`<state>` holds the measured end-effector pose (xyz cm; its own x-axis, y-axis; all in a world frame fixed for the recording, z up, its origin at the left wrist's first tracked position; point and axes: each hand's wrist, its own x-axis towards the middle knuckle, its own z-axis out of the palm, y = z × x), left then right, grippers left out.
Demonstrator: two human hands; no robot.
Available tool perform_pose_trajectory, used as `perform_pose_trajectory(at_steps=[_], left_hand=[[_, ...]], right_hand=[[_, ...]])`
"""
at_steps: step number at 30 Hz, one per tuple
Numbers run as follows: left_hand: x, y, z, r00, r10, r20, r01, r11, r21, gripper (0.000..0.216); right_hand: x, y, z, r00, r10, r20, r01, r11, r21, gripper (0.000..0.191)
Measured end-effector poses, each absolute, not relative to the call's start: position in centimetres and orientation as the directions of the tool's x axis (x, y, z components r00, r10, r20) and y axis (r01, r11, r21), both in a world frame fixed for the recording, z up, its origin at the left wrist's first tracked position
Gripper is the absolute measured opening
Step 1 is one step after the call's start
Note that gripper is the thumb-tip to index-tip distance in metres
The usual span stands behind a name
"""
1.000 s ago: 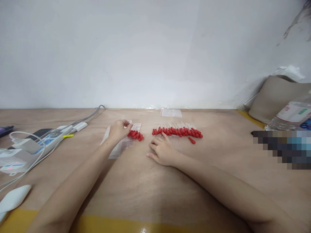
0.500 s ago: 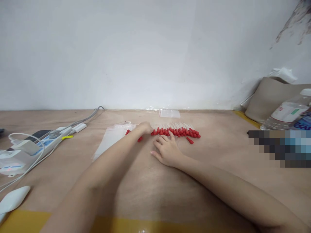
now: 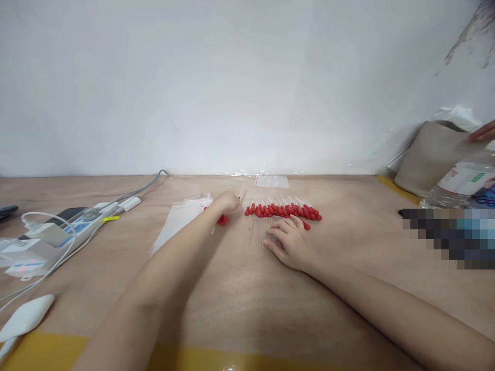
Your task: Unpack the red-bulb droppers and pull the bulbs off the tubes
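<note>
Two bare hands work over a wooden-toned table (image 3: 228, 288) at the centre of the frame. The left hand (image 3: 227, 201) is just left of centre, its fingers curled; a short pale piece (image 3: 242, 194) shows at its fingertips, though I cannot tell whether they pinch it. Partly behind its forearm are a small cluster of red bulbs (image 3: 223, 220) and, further left, overlapping clear plastic bags (image 3: 174, 221). The right hand (image 3: 293, 243) is right of centre, palm down with fingers loosely spread over thin clear tubes (image 3: 258, 231), its fingertips close below the row of red-bulbed droppers (image 3: 284, 211). That row runs across the middle of the frame, right of the left hand, with clear stems pointing both up and down from the bulbs. One red bulb (image 3: 307, 225) sits apart, just beside the right fingers. A small clear bag (image 3: 271, 181) lies above the row, near the wall (image 3: 247, 87). A power strip (image 3: 83, 222) with cables is at the left, a white spoon-shaped item (image 3: 27, 317) at the lower left. At the right edge, another person's hand (image 3: 483, 133) is by a beige container (image 3: 425, 157) and a plastic bottle (image 3: 460, 179)
</note>
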<state>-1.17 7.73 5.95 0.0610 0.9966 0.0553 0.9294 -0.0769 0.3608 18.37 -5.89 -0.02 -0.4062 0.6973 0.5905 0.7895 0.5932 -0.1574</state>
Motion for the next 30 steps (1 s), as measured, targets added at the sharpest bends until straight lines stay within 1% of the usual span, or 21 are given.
perform_pose_trajectory(at_steps=[3,6,8,10,12,14,16,19,24,28,30], left_hand=[[-1.7,5.4,6.1,0.102,0.972,0.212,0.937,-0.166,0.307,0.026],[-2.7,2.2,5.1,0.216,0.905,0.367,0.918,-0.316,0.241,0.030],[-3.7,0.1,3.9,0.370,0.777,0.509,0.862,-0.492,0.125,0.027],[-4.5,-1.5,2.5,0.467,0.680,0.565,0.798,-0.599,0.061,0.024],[-4.9,-2.7,1.5,0.501,0.634,0.589,0.757,-0.651,0.057,0.021],[-4.9,-3.3,0.8,0.511,0.614,0.601,0.727,-0.682,0.080,0.018],[-4.7,-3.6,0.6,0.528,0.602,0.599,0.700,-0.708,0.095,0.016],[-4.2,-4.0,0.9,0.570,0.586,0.576,0.674,-0.734,0.079,0.014],[-3.8,-4.4,1.4,0.601,0.555,0.575,0.650,-0.758,0.051,0.015],[-3.3,-4.3,1.3,0.652,0.513,0.558,0.617,-0.787,0.002,0.020],[-3.1,-4.1,1.2,0.673,0.497,0.548,0.607,-0.794,-0.026,0.018]], right_hand=[[18.6,-5.6,-0.3,-0.365,0.697,0.618,0.787,0.586,-0.196,0.023],[18.7,-5.3,-0.7,-0.285,0.694,0.661,0.791,0.560,-0.246,0.033],[18.7,-5.1,-0.8,-0.227,0.686,0.691,0.795,0.541,-0.275,0.042],[18.6,-5.2,-0.9,-0.202,0.666,0.718,0.794,0.541,-0.279,0.048],[18.6,-5.3,-0.8,-0.222,0.638,0.737,0.786,0.564,-0.251,0.049],[18.5,-5.4,-0.6,-0.277,0.616,0.737,0.775,0.597,-0.208,0.047],[18.3,-5.6,-0.4,-0.353,0.600,0.718,0.756,0.635,-0.160,0.041],[17.9,-5.7,0.0,-0.436,0.602,0.669,0.735,0.667,-0.121,0.030],[17.2,-5.4,0.1,-0.477,0.598,0.643,0.713,0.691,-0.114,0.022],[16.8,-5.1,0.1,-0.510,0.598,0.618,0.675,0.724,-0.143,0.025],[16.7,-5.1,0.0,-0.520,0.595,0.613,0.654,0.739,-0.163,0.026]])
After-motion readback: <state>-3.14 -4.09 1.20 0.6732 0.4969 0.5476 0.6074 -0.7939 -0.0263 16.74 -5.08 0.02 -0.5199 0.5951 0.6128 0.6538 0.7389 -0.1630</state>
